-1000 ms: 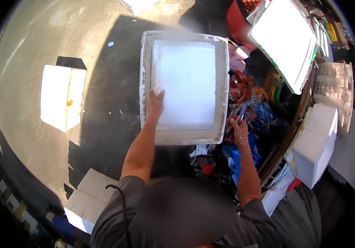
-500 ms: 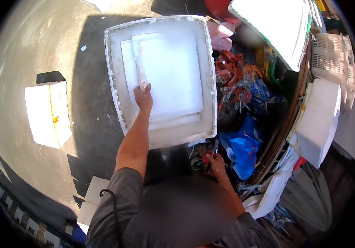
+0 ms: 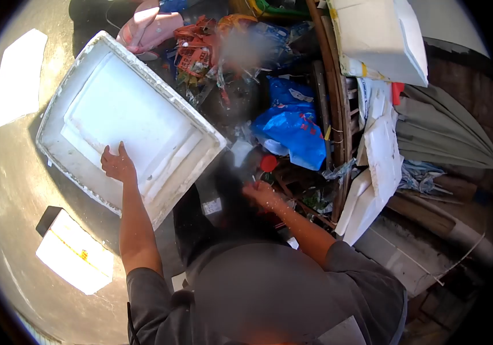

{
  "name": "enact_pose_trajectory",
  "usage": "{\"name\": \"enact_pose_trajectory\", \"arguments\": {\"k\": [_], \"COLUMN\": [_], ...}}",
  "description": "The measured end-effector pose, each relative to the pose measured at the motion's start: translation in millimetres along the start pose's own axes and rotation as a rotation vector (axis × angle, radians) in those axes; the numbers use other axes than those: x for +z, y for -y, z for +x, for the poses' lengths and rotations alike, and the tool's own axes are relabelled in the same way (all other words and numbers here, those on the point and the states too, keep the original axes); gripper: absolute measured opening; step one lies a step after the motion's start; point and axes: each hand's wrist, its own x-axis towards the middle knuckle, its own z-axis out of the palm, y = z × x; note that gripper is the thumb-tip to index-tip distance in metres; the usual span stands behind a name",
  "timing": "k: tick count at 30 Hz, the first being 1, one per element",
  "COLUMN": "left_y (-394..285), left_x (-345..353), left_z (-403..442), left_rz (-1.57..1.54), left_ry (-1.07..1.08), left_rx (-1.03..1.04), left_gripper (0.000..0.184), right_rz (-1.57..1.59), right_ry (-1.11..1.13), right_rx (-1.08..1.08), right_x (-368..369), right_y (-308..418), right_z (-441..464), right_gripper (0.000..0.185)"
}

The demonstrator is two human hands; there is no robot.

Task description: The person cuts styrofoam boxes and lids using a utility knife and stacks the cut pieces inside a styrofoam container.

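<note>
A large white foam box (image 3: 192,118) lies tilted at the left, with flat white foam sheets (image 3: 123,109) stacked inside it. My left hand (image 3: 119,165) is over the lower edge of the sheets, thumb and forefinger apart; whether it touches them I cannot tell. My right hand (image 3: 262,194) is low in the middle with its fingers curled together, near a round red object (image 3: 268,163). What those fingers hold is too dark and small to make out.
Red and orange plastic packaging (image 3: 197,49) and a blue plastic bag (image 3: 292,123) lie beyond my right hand. A wooden rail (image 3: 338,109) runs along the right, with white foam pieces (image 3: 378,161) against it. A taped white box (image 3: 77,251) stands at lower left.
My view has swung to the right, so the foam box now appears farther left and turned. My left hand's fingers have opened from the sheet's edge. The blade by my right hand no longer shows clearly.
</note>
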Motion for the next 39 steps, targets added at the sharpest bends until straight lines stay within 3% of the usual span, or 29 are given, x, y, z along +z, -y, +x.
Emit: {"name": "enact_pose_trajectory", "arguments": {"k": [2,3,4,8,11,13,15,16,17,18,24,27,32,35,39], "left_y": [-12.9,-16.2,-46.5,-46.0,-13.2,2.8,10.5,18.3,10.0,7.3,-38.4,-38.2,-58.1,-102.6,-133.4], "left_x": [15.8,35.6,20.4,38.7,48.4,41.1,26.9,25.5,10.1,7.3,-56.3,-72.8,-102.5,-137.2,-152.1], "left_z": [-12.2,-15.0,-24.5,-9.2,19.7,36.2,44.0,44.8,41.0,27.9,-53.3,-83.5,-128.4,-161.1,-174.6], "left_rz": [-0.069,-0.017,0.130,0.097,0.023,-0.034,0.015,-0.054,-0.091,-0.202,-0.469,-0.509,-0.615,-0.662,-0.847], "left_ry": [0.017,0.062,0.238,0.289,0.371,0.502,0.533,0.493,0.589,0.462,0.650,0.700,0.679,0.749,0.727], "left_rx": [0.357,0.422,0.322,0.326,0.484,0.421,0.334,0.375,0.299,0.352,0.298,0.200,0.161,0.125,0.120], "left_gripper": [0.058,0.063,0.069,0.070,0.072,0.076,0.076,0.073,0.071,0.060,0.027,0.030,0.035,0.042,0.045], "right_rz": [0.054,0.118,0.172,0.404,0.758,1.152,1.425,1.531,1.618,1.760,2.046,2.087,1.992,1.576,1.086], "right_ry": [0.019,-0.021,-0.053,-0.095,-0.347,-0.817,-1.065,-1.139,-1.204,-1.233,-1.187,-1.213,-1.041,-0.876,-0.563], "right_rx": [0.042,0.013,-0.018,-0.027,-0.113,-0.301,-0.408,-0.491,-0.545,-0.550,-0.609,-0.611,-0.718,-0.776,-0.691], "right_x": [-12.9,-16.0,-15.4,-60.5,-112.0,-166.3,-233.1,-266.8,-297.3,-319.0,-371.3,-383.0,-342.0,-290.2,-234.0], "right_y": [14.7,-4.9,-33.0,-39.9,-95.5,-113.9,-107.1,-126.4,-149.6,-149.9,-135.0,-139.4,-128.8,-123.1,-102.4], "right_z": [-24.6,-18.4,-4.7,-51.2,-61.7,-67.2,-104.5,-101.2,-88.4,-86.3,-74.3,-69.8,-108.7,-115.3,-113.7], "right_gripper": [0.041,0.042,0.042,0.037,0.032,0.020,0.018,0.020,0.024,0.028,0.025,0.018,0.015,0.011,0.014]}}
